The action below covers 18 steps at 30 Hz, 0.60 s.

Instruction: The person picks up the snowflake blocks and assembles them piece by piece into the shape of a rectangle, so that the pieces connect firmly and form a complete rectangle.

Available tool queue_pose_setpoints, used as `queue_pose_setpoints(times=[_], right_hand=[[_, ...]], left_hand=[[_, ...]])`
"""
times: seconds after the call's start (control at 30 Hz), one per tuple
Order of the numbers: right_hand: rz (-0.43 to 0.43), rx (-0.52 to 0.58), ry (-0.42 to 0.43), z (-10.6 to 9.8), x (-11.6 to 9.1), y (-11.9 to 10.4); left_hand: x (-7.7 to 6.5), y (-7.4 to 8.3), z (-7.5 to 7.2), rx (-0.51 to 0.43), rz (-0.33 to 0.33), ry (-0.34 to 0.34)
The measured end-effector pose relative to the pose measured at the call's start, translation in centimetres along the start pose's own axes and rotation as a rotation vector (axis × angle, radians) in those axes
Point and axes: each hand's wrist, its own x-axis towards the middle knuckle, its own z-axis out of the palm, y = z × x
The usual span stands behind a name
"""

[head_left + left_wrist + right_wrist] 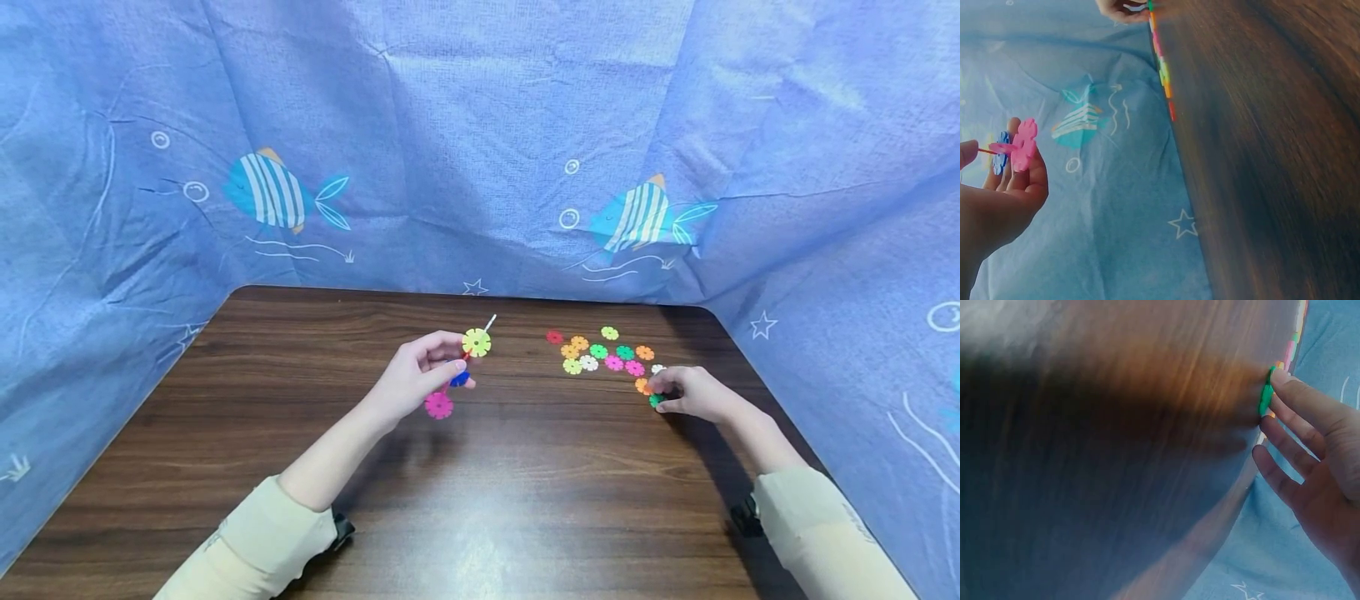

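Pale fabric sleeves (255,537) nearest. Left hand (411,379) pinching joined yellow-blue-pink notched plastic discs (460,380); right hand (693,393) pinching green notched disc (1266,400), near loose multicoloured discs (598,352) on brown wood-grain surface (525,467).

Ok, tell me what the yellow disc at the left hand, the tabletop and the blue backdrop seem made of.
The yellow disc: probably smooth plastic, judging by its even, bright colour and neat notches. The tabletop: wood or wood-look laminate, with dark grain and a glossy glare patch. The blue backdrop: apparently matte fabric, given its creases and weave-like texture.
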Motion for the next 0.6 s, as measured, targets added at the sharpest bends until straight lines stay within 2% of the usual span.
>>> queue_pose_setpoints(times=[0.3,0.6], right_hand=[[0.005,-0.017,0.016,-0.1,0.0,-0.2],[0.016,0.037,0.009,-0.4,0.1,-1.2]], left_hand=[[0.1,-0.2,-0.2,0.01,0.028,-0.012],[0.0,0.0,0.1,-0.079,0.031,-0.015]])
